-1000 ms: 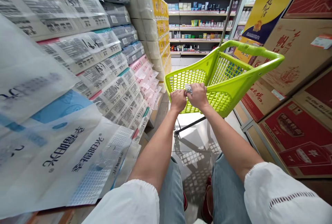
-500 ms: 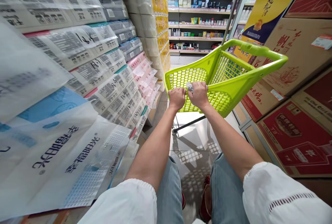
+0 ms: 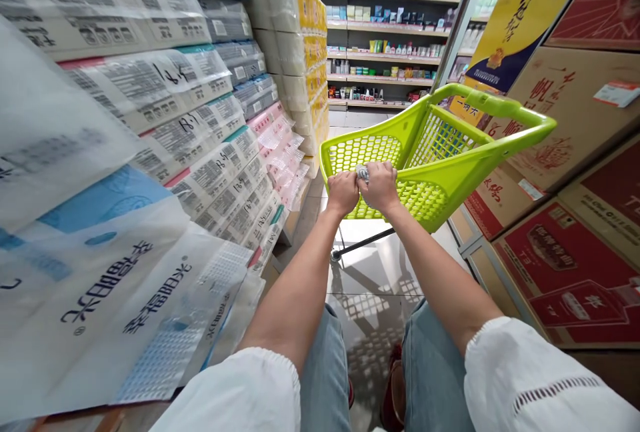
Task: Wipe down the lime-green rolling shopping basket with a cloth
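A: ok so what changed from half a second ago? looks almost the same to me;

B: nearly; the left hand (image 3: 343, 193) and right hand (image 3: 380, 187) had a sliver of gap between them, now they've closed up and meet; the green cart (image 3: 463, 155) has hardly shifted against the floor;

A: and the small crumpled silvery thing (image 3: 363, 173)?

B: right where the hands meet, at the thumb side of the right hand, poking up a bit; the cart is just past the fingers, its near side running behind both hands;

A: fingers open at all?

B: nah, the right ones are curled in, pinched on the silvery thing; the left ones look bent over beside it, but their undersides are hidden, so I can't tell if they're clamped on anything; can't tell if either hand touches the cart's rim either
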Demonstrator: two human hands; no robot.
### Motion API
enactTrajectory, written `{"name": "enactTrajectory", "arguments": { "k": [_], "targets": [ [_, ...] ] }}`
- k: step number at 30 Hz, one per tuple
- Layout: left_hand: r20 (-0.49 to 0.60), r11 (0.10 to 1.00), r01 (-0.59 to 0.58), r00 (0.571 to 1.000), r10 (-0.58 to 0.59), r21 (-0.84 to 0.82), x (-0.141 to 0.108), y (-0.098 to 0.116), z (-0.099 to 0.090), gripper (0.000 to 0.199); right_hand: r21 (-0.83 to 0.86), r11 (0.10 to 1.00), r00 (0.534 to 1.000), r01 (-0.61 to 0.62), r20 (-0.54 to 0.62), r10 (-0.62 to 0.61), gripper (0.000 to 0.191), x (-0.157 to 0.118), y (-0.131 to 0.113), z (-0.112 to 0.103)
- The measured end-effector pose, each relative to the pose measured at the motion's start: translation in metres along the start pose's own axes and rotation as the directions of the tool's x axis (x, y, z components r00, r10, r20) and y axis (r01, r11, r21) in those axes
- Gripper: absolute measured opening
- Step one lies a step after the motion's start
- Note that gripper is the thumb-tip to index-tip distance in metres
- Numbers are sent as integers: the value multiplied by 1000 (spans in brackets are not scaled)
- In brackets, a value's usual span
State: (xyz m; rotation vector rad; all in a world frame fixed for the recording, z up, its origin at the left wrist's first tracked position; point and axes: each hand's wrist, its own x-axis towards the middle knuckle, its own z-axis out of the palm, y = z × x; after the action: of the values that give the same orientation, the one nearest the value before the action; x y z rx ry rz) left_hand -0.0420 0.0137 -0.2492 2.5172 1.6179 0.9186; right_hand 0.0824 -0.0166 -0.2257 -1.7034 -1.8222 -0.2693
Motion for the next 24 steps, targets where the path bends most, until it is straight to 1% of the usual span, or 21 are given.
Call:
{"name": "enactTrajectory", "arguments": {
  "k": [3, 5, 6, 9, 12, 14, 15, 18, 20, 22, 24],
  "targets": [
    [39, 998, -68, 997, 69, -17, -3, -5, -7, 26, 31, 999, 1000, 9, 3, -9, 30, -1, -11, 4],
    [31, 992, -121, 992, 122, -28, -5, -15, -12, 28, 46, 999, 1000, 13, 9, -14, 29, 1, -7, 2],
    [6, 991, -130, 991, 130, -31, -7, -21, -14, 29, 52, 998, 1000, 18, 15, -19, 28, 2, -3, 0],
    [-68, 994, -96, 993, 93, -48, -9, -41, -18, 33, 60, 998, 1000, -2, 25, 0, 25, 7, 13, -9],
    [-13, 991, -81, 997, 80, -102, -10, -53, -15, 37, 16, 996, 996, -87, -1, 87, 24, 9, 22, -13],
    [20, 992, -60, 998, 63, -114, -9, -55, -11, 37, -24, 994, 994, -111, -22, 110, 24, 7, 14, -10],
    [27, 993, -46, 998, 49, -112, -8, -55, -8, 37, -30, 995, 995, -95, -25, 94, 24, 5, 6, -6],
    [35, 991, -30, 999, 35, -131, -6, -52, -3, 33, 8, 1000, 1000, 18, -1, -18, 24, -4, -28, 11],
    [33, 985, -39, 998, 46, -168, -5, -53, -2, 30, 24, 998, 999, 53, 7, -53, 26, -9, -47, 20],
    [32, 980, -48, 998, 55, -193, -5, -56, -2, 28, 30, 997, 997, 77, 17, -78, 29, -9, -54, 23],
    [23, 979, -53, 998, 59, -197, -6, -60, -3, 29, 23, 995, 995, 96, 37, -97, 29, -6, -46, 19]
  ]
}}
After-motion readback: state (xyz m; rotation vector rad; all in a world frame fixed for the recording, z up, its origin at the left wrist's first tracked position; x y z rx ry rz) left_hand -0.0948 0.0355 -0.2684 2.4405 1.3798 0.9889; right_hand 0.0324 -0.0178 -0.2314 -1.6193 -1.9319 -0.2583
